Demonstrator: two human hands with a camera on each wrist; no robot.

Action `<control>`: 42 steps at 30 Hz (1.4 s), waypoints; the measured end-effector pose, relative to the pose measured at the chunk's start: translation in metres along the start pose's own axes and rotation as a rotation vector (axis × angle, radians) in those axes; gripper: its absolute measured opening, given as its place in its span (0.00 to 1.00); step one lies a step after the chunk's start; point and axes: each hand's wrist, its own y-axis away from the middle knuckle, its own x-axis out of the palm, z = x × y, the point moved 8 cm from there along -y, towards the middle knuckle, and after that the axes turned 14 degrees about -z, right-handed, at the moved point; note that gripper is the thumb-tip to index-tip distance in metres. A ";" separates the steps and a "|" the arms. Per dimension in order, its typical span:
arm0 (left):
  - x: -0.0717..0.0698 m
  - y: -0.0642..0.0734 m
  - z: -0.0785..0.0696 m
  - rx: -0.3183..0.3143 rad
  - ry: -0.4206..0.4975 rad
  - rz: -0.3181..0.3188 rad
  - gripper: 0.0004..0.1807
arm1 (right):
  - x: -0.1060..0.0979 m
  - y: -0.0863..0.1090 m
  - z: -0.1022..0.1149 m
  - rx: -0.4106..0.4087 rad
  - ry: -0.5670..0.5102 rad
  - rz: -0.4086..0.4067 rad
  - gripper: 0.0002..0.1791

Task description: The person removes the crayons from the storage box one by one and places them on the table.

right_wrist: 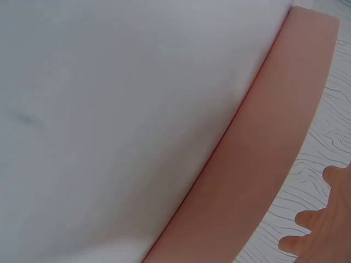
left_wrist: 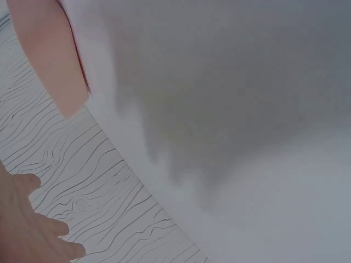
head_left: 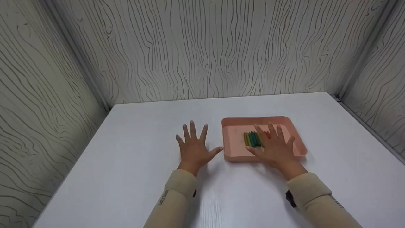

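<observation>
A shallow pink tray stands on the white table, with several crayons lying side by side in it, green and yellowish at the left, red further right. My right hand is spread over the tray's right part and hides some of the crayons; it holds nothing. To the left of the tray, my left hand is spread with straight fingers, its thumb tip near the tray's left wall. Both wrist views show the tray's outer wall and a few fingertips.
The white table reaches back to a panel with a wood-grain pattern. Similar panels rise at the left and right sides. Shadows of the hands fall on the tabletop.
</observation>
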 end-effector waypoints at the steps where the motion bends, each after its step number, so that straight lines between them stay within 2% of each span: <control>1: 0.000 -0.001 -0.002 0.006 -0.006 0.001 0.53 | -0.001 -0.001 -0.002 -0.001 -0.001 -0.003 0.50; 9: 0.005 -0.004 -0.022 0.047 -0.056 0.021 0.53 | -0.005 -0.006 -0.017 0.010 -0.037 -0.002 0.50; 18: 0.011 -0.007 -0.035 0.059 -0.029 0.048 0.51 | -0.011 -0.010 -0.031 -0.018 -0.029 -0.044 0.49; 25: 0.018 -0.006 -0.044 0.069 0.018 0.081 0.49 | -0.008 -0.015 -0.038 -0.021 -0.052 -0.049 0.48; 30: 0.021 -0.005 -0.050 0.082 0.008 0.098 0.47 | -0.005 -0.020 -0.041 -0.032 -0.048 -0.052 0.47; 36: 0.025 -0.005 -0.053 0.091 -0.013 0.129 0.45 | -0.003 -0.023 -0.044 -0.063 -0.052 -0.036 0.44; 42: 0.032 -0.004 -0.053 0.110 -0.051 0.174 0.44 | 0.006 -0.023 -0.053 -0.061 -0.059 0.042 0.42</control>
